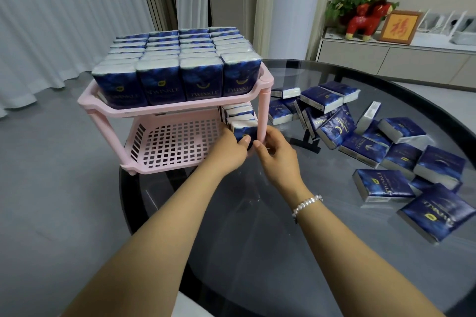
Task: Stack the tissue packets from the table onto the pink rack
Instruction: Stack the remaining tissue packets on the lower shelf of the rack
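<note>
The pink two-tier rack point(164, 109) stands on the left edge of the glass table point(257, 226). Its top tier is packed with several upright blue tissue packets point(180, 64). On the lower tier, a short row of packets point(239, 112) stands at the right end. My left hand point(228, 145) grips the front packet point(243, 129) of that row from the left. My right hand point(277, 150) is at the rack's front right post, fingertips by the same packet; whether they touch it is unclear. Several loose packets point(373, 141) lie scattered on the table to the right.
Most of the lower tier's perforated floor point(175, 141) is bare. A sideboard point(396, 59) at the back right carries a red toy horse point(365, 19), a plant and a framed picture point(399, 27). Curtains hang on the left, over grey floor.
</note>
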`<action>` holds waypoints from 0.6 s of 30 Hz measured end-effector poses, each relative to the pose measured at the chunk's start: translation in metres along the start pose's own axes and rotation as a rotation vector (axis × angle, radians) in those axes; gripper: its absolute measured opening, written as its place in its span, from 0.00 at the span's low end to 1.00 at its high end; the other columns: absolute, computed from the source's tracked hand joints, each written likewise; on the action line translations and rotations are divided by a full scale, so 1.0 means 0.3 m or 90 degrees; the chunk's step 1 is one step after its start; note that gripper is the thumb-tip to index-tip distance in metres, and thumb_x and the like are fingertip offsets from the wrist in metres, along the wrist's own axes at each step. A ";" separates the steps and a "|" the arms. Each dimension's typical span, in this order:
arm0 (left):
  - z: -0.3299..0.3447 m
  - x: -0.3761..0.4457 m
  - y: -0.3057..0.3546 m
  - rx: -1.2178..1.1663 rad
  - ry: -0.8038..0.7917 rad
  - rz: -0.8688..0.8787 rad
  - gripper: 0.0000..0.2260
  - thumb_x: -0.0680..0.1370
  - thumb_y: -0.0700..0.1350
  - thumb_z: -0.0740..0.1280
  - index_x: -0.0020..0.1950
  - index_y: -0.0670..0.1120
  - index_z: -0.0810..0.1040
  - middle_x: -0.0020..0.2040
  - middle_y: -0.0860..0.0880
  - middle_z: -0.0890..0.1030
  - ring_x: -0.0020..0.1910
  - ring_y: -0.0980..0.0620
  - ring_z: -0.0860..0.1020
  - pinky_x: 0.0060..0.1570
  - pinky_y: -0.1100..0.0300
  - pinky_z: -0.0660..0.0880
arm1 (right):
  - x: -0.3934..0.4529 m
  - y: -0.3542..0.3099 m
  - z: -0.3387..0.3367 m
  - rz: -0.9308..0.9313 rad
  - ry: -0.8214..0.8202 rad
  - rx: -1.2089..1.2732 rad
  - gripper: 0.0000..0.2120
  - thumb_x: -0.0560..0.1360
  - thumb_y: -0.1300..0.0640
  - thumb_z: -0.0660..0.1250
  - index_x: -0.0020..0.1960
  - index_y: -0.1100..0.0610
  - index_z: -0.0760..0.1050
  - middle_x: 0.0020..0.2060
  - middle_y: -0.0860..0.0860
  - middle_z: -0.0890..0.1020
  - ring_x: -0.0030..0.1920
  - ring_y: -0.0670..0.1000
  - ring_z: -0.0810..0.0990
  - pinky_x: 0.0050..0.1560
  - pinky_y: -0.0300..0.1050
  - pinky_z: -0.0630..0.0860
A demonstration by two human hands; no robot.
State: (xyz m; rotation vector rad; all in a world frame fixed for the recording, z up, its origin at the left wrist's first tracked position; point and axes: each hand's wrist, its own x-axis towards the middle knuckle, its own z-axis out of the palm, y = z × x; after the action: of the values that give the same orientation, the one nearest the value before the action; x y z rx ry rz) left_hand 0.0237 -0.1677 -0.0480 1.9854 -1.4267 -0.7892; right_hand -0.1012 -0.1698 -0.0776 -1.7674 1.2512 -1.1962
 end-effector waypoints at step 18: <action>-0.004 -0.104 -0.005 0.106 0.086 0.007 0.31 0.80 0.55 0.58 0.78 0.45 0.49 0.75 0.42 0.63 0.73 0.39 0.61 0.73 0.46 0.54 | -0.021 -0.017 -0.012 0.030 -0.003 0.008 0.16 0.78 0.60 0.62 0.64 0.51 0.73 0.46 0.43 0.79 0.42 0.34 0.76 0.42 0.20 0.69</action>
State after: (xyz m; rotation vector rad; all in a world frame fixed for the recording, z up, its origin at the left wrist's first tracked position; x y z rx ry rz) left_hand 0.0176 -0.1372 -0.0441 2.1101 -1.4634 -0.5353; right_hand -0.1037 -0.1621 -0.0735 -1.7212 1.2726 -1.1700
